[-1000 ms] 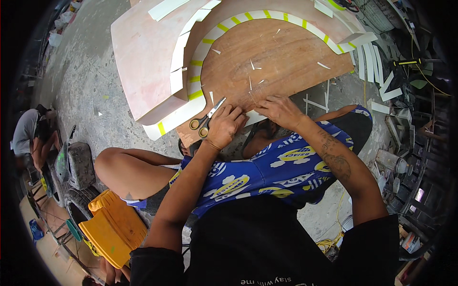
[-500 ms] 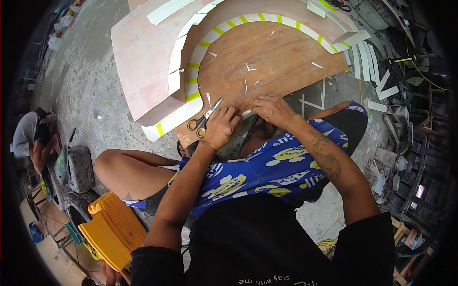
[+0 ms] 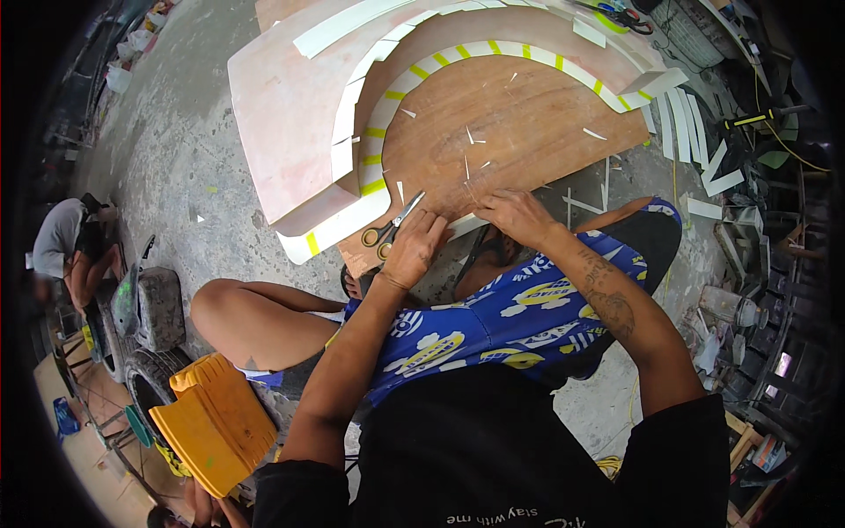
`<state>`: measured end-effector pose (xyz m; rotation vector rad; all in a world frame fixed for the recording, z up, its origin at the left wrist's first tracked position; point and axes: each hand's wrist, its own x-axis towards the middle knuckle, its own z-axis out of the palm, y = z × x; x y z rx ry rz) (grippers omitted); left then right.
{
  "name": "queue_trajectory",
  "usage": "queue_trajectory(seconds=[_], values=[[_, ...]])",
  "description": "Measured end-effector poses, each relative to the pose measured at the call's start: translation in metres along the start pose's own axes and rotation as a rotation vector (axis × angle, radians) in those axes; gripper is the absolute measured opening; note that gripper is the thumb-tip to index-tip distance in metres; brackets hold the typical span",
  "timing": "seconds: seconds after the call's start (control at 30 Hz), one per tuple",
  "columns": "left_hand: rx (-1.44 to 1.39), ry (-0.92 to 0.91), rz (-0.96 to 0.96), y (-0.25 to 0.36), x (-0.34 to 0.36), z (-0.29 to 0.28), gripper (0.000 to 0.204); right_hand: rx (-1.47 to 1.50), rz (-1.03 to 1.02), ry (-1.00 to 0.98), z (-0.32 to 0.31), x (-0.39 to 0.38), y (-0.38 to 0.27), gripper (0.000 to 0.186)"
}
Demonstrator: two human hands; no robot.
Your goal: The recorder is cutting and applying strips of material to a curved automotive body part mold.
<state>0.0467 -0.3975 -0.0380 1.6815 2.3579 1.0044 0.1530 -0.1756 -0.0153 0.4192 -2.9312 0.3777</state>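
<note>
At the near edge of a brown plywood board (image 3: 440,114), a white strip (image 3: 462,223) spans the gap between my hands. My left hand (image 3: 416,249) is closed around its left end, the fingertips partly hidden. The other end meets the bent, pinching fingers of my right hand (image 3: 521,216). Scissors with black and gold handles (image 3: 407,214) lie on the board beside my left hand, blades pointing away from me. Around the board curves a large pinkish shell (image 3: 282,123), its inner edge lined with white pieces (image 3: 377,148) and yellow-green tape.
Thin white offcuts (image 3: 466,167) lie scattered on the board. Several curved white strips (image 3: 679,123) rest on the floor at the right. A second pair of scissors (image 3: 623,16) sits on the shell's far right. An orange plastic piece (image 3: 216,427) and a tyre (image 3: 150,378) stand at left, near another person (image 3: 70,233).
The whole scene has shifted slightly right and down in the view. More of the white strip shows between my hands, which stay at the board's near edge.
</note>
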Motion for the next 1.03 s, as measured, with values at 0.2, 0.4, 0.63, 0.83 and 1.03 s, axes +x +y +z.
queue_trajectory(seconds=[0.2, 0.4, 0.63, 0.83, 1.03], values=[[-0.063, 0.004, 0.000, 0.011, -0.003, -0.012, 0.020, -0.014, 0.034, -0.090, -0.002, -0.001, 0.001, 0.024], [-0.043, 0.041, -0.014, 0.015, -0.001, -0.011, 0.019, 0.001, 0.015, 0.010, 0.005, -0.002, 0.002, 0.013], [0.054, 0.043, 0.026, 0.010, 0.002, 0.000, 0.014, 0.007, 0.010, -0.019, 0.001, 0.001, 0.003, 0.013], [0.007, 0.066, 0.029, 0.008, 0.004, 0.010, 0.013, 0.005, 0.000, 0.010, 0.009, -0.004, 0.006, 0.016], [0.066, -0.018, 0.062, 0.010, 0.002, 0.004, 0.044, 0.116, 0.073, 0.004, -0.001, -0.015, 0.017, 0.027]])
